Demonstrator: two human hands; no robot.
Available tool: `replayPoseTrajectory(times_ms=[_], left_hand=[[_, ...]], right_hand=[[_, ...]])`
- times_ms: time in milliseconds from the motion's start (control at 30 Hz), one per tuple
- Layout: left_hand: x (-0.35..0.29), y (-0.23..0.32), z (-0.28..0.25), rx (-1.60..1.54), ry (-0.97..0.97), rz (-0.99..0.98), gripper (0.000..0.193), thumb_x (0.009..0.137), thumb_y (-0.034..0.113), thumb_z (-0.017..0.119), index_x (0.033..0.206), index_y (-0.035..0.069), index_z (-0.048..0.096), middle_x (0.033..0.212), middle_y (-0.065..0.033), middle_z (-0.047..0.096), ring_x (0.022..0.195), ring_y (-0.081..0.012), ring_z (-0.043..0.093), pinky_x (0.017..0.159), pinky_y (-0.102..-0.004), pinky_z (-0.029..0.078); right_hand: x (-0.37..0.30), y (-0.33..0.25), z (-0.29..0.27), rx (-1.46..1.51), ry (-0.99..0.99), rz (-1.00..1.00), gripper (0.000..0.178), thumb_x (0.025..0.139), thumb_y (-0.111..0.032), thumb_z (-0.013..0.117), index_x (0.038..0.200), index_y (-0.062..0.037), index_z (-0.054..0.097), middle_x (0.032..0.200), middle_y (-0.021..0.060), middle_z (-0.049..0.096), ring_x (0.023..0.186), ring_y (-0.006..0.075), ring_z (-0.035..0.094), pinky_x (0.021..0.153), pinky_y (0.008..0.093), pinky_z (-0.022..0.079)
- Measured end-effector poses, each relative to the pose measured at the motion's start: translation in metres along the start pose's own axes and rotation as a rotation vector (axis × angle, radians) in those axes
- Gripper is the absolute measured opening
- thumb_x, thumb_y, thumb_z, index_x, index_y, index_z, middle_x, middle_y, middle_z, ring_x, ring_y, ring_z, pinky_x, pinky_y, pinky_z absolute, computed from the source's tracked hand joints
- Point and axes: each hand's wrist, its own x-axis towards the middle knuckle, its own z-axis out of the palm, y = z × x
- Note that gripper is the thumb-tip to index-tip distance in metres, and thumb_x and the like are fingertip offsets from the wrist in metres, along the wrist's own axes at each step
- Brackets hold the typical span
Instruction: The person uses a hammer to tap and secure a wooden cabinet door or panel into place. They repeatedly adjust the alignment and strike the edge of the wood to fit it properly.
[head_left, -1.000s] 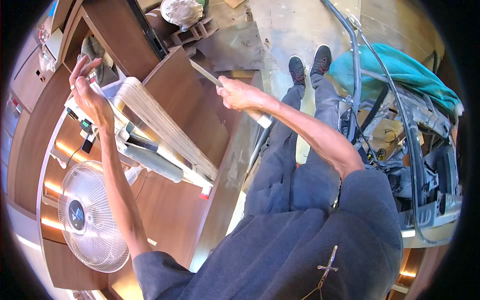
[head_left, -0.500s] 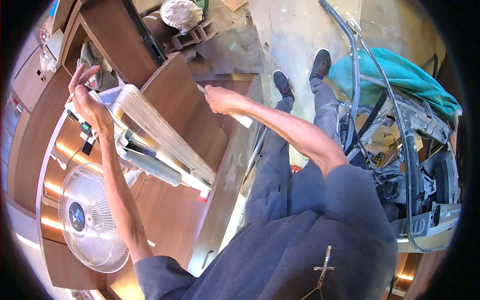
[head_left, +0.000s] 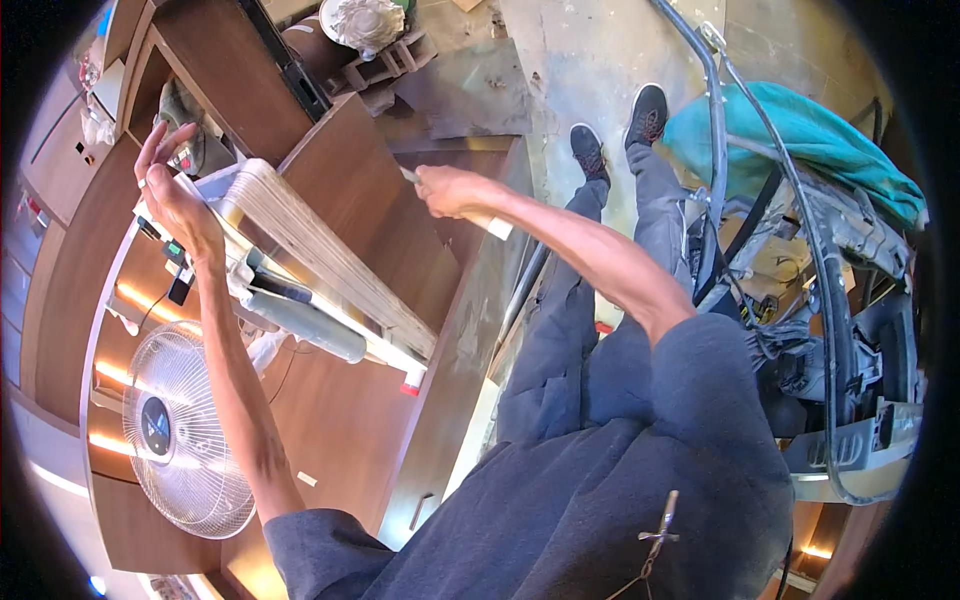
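Observation:
My left hand is at the upper end of a long, pale, streaked panel. Its fingers are stretched out and apart, and the thumb side lies by the panel's white end; whether it presses on it cannot be made out. To the panel's right, my right hand is closed around a narrow off-white tool. One thin end shows past the fingers and a squared end below the wrist; its exact kind is unclear. A grey cylinder lies along the panel's lower left side.
A caged fan stands beside my left forearm. Brown wooden boards surround the panel. At right are a teal cloth, a bent grey tube and dark machine parts. A whitish lumpy object sits at the top.
The whole view has shifted slightly. My right hand has moved a little along the panel's side, still with the off-white tool; my left hand stays at the panel's upper end.

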Motion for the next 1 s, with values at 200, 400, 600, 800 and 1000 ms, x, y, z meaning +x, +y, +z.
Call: replayPoseTrajectory(times_ms=[200, 400, 600, 800, 1000], left_hand=[[0.0, 0.004, 0.003, -0.045, -0.002, -0.015, 0.054, 0.099, 0.043, 0.029, 0.124, 0.002, 0.056, 0.102, -0.0123, 0.07, 0.104, -0.0196, 0.056, 0.103, -0.0379, 0.032], [-0.003, -0.001, 0.001, -0.02, 0.006, 0.02, 0.053, 0.1, 0.04, 0.027, 0.124, 0.002, 0.055, 0.102, -0.0125, 0.07, 0.101, -0.0192, 0.057, 0.103, -0.0363, 0.032], [0.001, 0.004, 0.006, -0.083, 0.0, -0.016, 0.054, 0.099, 0.04, 0.027, 0.124, 0.001, 0.055, 0.103, -0.0127, 0.07, 0.1, -0.0186, 0.057, 0.103, -0.0344, 0.032], [-0.001, -0.007, 0.001, -0.054, -0.01, 0.048, 0.055, 0.101, 0.043, 0.028, 0.124, 0.0, 0.055, 0.103, -0.012, 0.07, 0.105, -0.0191, 0.056, 0.105, -0.0381, 0.03], [-0.001, 0.007, 0.0, 0.005, 0.007, 0.083, 0.051, 0.101, 0.036, 0.027, 0.122, -0.001, 0.056, 0.102, -0.0113, 0.07, 0.106, -0.0206, 0.056, 0.104, -0.0353, 0.032]], right_hand=[[-0.044, -0.009, 0.017, 0.217, 0.156, 0.044, 0.02, 0.086, -0.008, 0.057, 0.1, 0.0031, 0.046, 0.069, 0.0193, 0.063, 0.06, 0.0322, 0.066, 0.051, 0.0432, 0.049], [-0.012, 0.029, 0.043, 0.172, 0.152, 0.027, 0.013, 0.092, -0.011, 0.048, 0.098, 0.0006, 0.047, 0.069, 0.0134, 0.061, 0.057, 0.0293, 0.061, 0.05, 0.0442, 0.045], [0.005, 0.052, 0.086, 0.07, 0.201, 0.046, 0.017, 0.088, -0.01, 0.051, 0.1, 0.0019, 0.049, 0.079, 0.0214, 0.065, 0.074, 0.039, 0.066, 0.06, 0.049, 0.049], [-0.005, 0.077, 0.096, 0.171, 0.214, 0.226, 0.015, 0.092, -0.011, 0.049, 0.104, -0.0009, 0.05, 0.078, 0.0185, 0.065, 0.065, 0.0348, 0.066, 0.058, 0.0453, 0.051], [0.004, 0.072, 0.079, 0.409, 0.707, -0.288, 0.024, 0.096, -0.016, 0.046, 0.114, -0.0016, 0.052, 0.104, 0.0197, 0.067, 0.1, 0.0362, 0.065, 0.081, 0.0446, 0.05]])
